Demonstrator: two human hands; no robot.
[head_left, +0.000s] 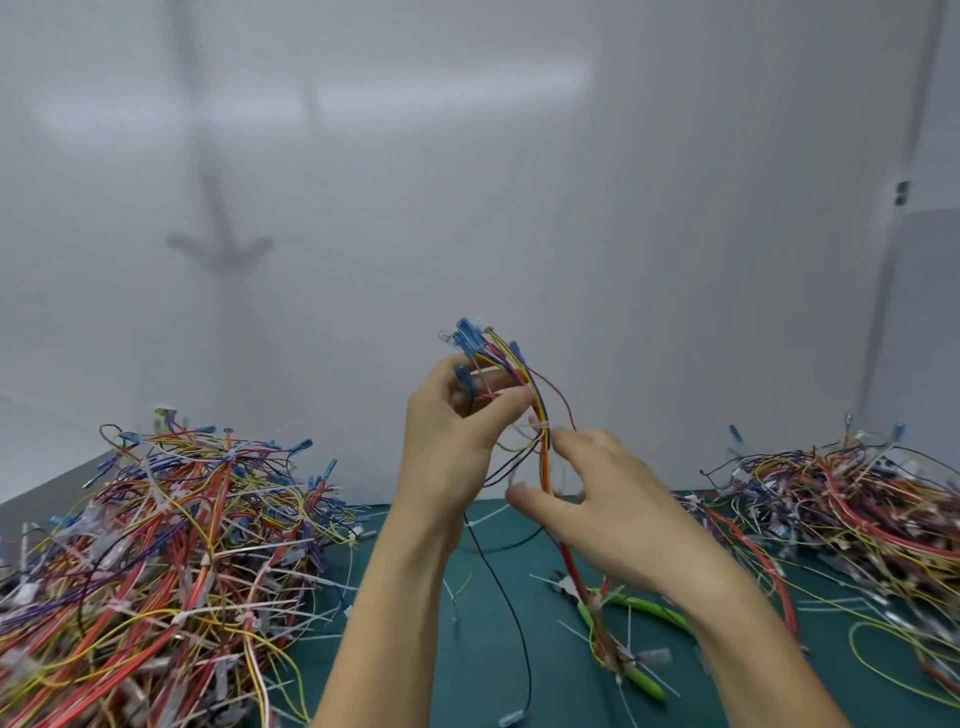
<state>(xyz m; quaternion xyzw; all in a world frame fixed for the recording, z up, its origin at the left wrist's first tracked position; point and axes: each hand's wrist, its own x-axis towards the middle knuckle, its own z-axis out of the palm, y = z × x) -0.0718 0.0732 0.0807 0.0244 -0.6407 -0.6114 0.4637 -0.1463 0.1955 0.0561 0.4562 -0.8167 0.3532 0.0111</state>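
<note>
A white wall (467, 156) backs the far edge of a green-topped table (550, 691) where a person works through heaps of coloured wiring. The larger pile of wires (166, 561) fills the table's left side down to the near-left corner. A second pile (852, 509) spreads along the right edge.

Between them, two bare forearms rise from the near edge towards the middle of the table. The left hand (457, 431) is raised highest, palm turned inward, thumb and curled fingers pinching the upper part of a wire harness (540, 415) just below its cluster of blue terminals (465, 338). The right hand (613, 504) sits lower and to the right, back of the hand towards the camera. Its thumb and forefinger curve loosely round the harness beneath a white cable tie (540, 427) that binds the strands.

The harness is held upright in the air above the centre of the table, its red and orange tail trailing down to the surface. There it crosses green-handled cutters (649, 605) lying right of centre, near the front edge. Loose cable ties (488, 514) lie scattered on the green surface around them.
</note>
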